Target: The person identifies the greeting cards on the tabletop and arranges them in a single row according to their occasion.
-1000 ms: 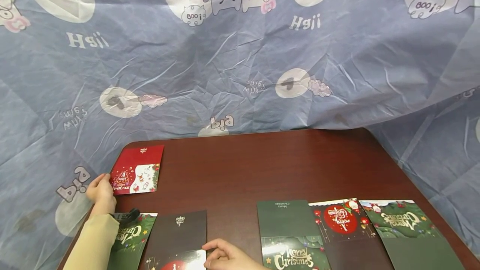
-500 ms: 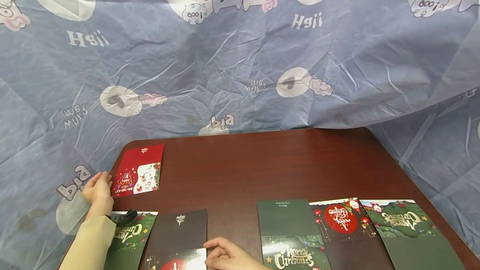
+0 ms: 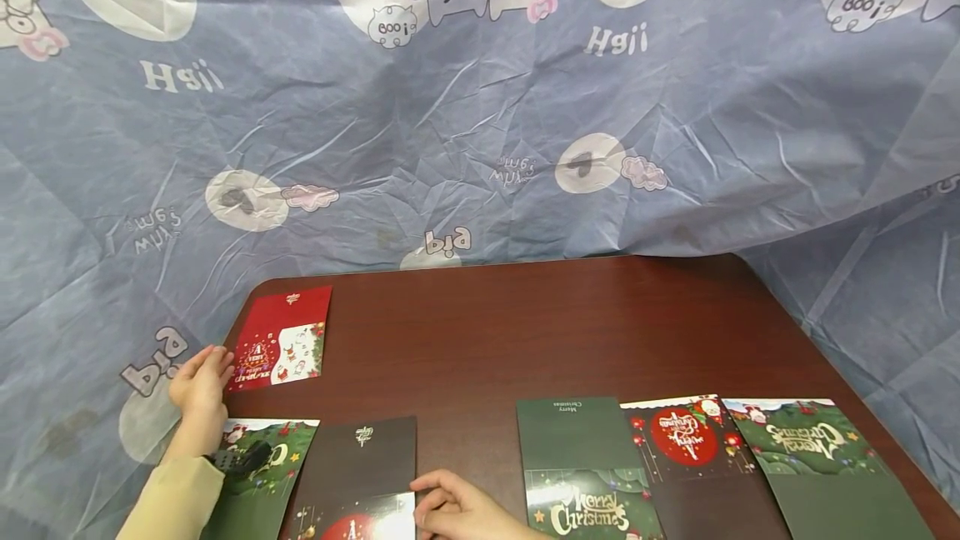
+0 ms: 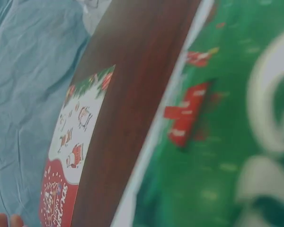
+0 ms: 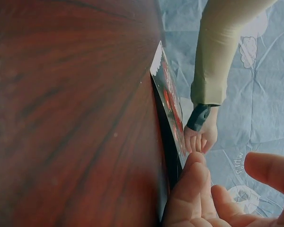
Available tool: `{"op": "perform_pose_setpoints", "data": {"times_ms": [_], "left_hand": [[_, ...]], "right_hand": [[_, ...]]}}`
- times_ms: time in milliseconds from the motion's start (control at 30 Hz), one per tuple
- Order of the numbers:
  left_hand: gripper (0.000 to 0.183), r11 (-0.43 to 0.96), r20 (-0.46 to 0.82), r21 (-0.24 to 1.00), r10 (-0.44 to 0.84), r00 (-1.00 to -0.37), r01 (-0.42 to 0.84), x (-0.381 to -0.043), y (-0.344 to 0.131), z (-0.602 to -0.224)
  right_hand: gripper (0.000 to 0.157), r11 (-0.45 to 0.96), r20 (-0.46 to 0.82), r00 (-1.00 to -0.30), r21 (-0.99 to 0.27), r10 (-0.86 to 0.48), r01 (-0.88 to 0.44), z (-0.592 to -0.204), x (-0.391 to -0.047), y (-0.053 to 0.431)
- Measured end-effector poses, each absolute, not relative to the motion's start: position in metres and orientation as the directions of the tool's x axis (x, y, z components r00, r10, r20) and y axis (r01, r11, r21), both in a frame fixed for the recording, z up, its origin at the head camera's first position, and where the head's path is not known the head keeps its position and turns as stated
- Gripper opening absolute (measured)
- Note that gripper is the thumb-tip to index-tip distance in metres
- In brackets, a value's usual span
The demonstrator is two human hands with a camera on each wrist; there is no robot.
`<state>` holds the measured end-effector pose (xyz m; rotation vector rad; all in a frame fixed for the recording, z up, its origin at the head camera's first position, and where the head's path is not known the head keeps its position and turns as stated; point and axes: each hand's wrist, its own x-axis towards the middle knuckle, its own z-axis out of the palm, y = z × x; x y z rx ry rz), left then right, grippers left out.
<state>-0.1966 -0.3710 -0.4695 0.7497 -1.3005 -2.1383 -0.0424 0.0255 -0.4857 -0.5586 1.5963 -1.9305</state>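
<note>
Head view: the red Christmas card (image 3: 281,338) has shifted slightly, ungripped beside the relaxed, empty left hand (image 3: 201,383), so I judge it released; the right hand (image 3: 463,510), loosely curled, holds nothing.

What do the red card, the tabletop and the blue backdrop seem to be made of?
Red card: likely smooth card stock, judging by its crisp edges and sharp print. Tabletop: wood or a laminate imitating it, with a soft sheen; dark grain shows. Blue backdrop: perhaps thin fabric or plastic sheeting, since it creases sharply; I can't tell which.
</note>
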Motion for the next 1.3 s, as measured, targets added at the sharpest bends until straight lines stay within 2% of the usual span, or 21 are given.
{"op": "perform_pose_setpoints", "data": {"times_ms": [267, 367, 700, 933, 1100, 1300], "left_hand": [[0.006, -0.235, 0.018, 0.948, -0.637, -0.771, 0.216, -0.179, -0.358, -0.477], [0.01, -0.246, 0.044, 0.94, -0.604, -0.796, 0.238, -0.171, -0.352, -0.478], [0.018, -0.3, -0.053, 0.942, -0.569, -0.821, 0.147, -0.15, -0.328, -0.466], [0.015, -0.309, -0.072, 0.946, -0.494, -0.866, 0.098, -0.131, -0.32, -0.465], [0.019, -0.215, -0.072, 0.976, -0.433, -0.899, 0.025, -0.111, -0.315, -0.469], [0.043, -0.085, -0.124, 0.991, -0.376, -0.918, -0.099, -0.089, -0.311, -0.476]], "right_hand": [[0.039, -0.15, -0.032, -0.764, -0.975, -0.645, 0.167, -0.485, -0.041, 0.024], [0.039, -0.155, -0.026, -0.769, -0.974, -0.638, 0.162, -0.485, -0.04, 0.024], [0.037, -0.063, -0.1, -0.794, -0.983, -0.6, 0.171, -0.483, -0.042, 0.025], [0.038, -0.023, -0.129, -0.803, -0.984, -0.581, 0.174, -0.483, -0.042, 0.025], [0.038, -0.021, -0.132, -0.796, -0.984, -0.591, 0.179, -0.484, -0.043, 0.026], [0.04, -0.005, -0.143, -0.787, -0.983, -0.6, 0.183, -0.482, -0.044, 0.027]]}}
